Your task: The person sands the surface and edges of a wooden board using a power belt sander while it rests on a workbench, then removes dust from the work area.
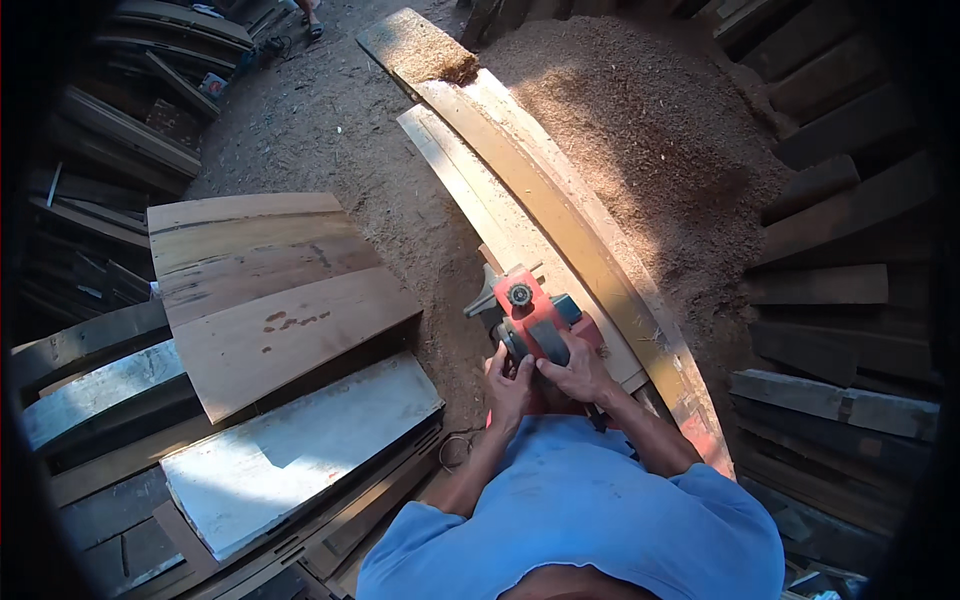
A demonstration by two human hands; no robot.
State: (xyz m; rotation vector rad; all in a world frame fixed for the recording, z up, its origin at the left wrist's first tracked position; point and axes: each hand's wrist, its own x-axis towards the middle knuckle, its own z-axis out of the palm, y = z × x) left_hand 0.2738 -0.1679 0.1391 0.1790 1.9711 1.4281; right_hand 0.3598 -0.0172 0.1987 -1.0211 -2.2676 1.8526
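Observation:
A red power planer with a black knob and a metal side fence rests at the near end of a pale wooden board. Wrapped round the planer's dark rear grip is my right hand. My left hand is closed against the dark round housing on the tool's left side; its thumb reaches toward my right hand. The sole of the planer and its contact with the board are hidden from above.
Along the board's right side runs a long timber beam, with a sawdust heap beyond. At left lie wide planks and a pale slab. Stacked timber lines the right. A person's foot shows at the far top.

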